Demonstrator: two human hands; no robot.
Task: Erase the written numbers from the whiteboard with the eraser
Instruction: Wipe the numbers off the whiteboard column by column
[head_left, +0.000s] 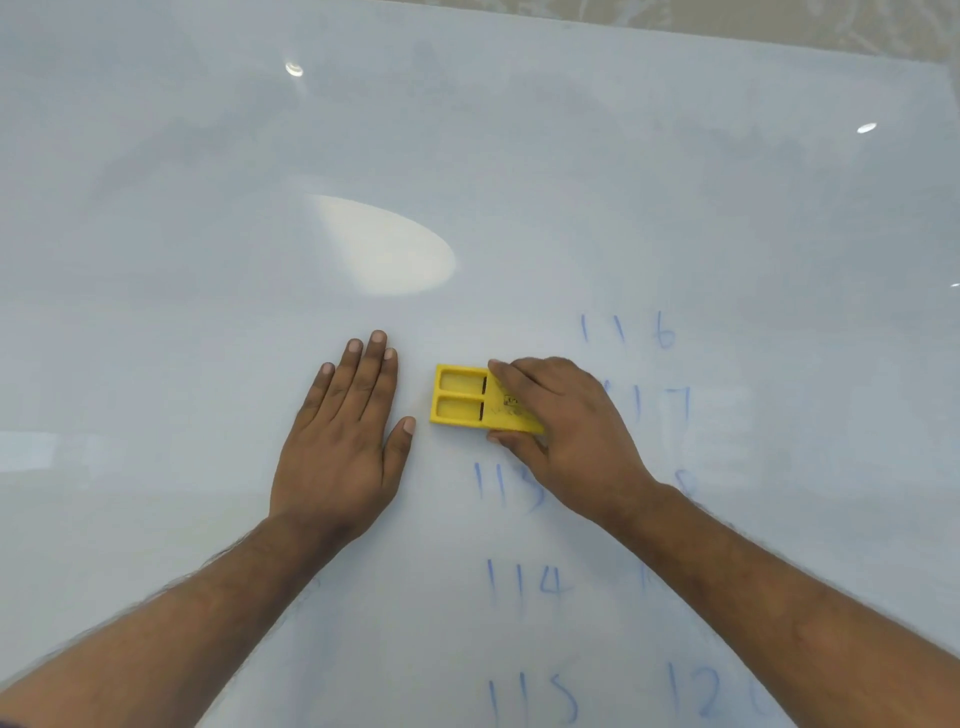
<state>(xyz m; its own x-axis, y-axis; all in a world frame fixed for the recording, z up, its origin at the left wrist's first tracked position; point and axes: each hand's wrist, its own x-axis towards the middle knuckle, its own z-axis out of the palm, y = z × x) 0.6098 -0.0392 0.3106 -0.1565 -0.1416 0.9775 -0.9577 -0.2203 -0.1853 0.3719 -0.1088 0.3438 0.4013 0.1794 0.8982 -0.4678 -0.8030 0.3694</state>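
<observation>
**Right hand grips yellow eraser on whiteboard, left hand flat beside it**

Large glossy white whiteboard (208, 260) fills nearly the whole view, lying under both arms. Flat yellow rectangular plastic eraser (467, 397) sits on the board near centre, two shallow recessed pockets on its exposed left half, small dark print on the right half.

Right hand (566, 431) covers the eraser's right end: fingers laid over its top far edge, thumb pressed against its near edge, so the eraser is pinched between thumb and fingers. Eraser looks flat against the board, though contact underneath is hidden.

Left hand (348, 436) lies palm-down on the board just left of the eraser, not touching it. Four fingers pressed together and pointing away, thumb splayed out toward the eraser; holds nothing.

Faint blue handwritten numbers in two columns on the right lower part of the board. Left column: "113" (506, 483), partly under the right wrist, just below the eraser; "114" (527, 582); "115" (532, 699). Right column: "116" (628, 330) above the right hand; "117" (662, 405), first digit hidden by the hand; further digits mostly hidden behind the right forearm; "12" (693, 691) plus an unreadable last digit at bottom.

Bright oval glare patch (384, 244) on the board above the hands.
</observation>
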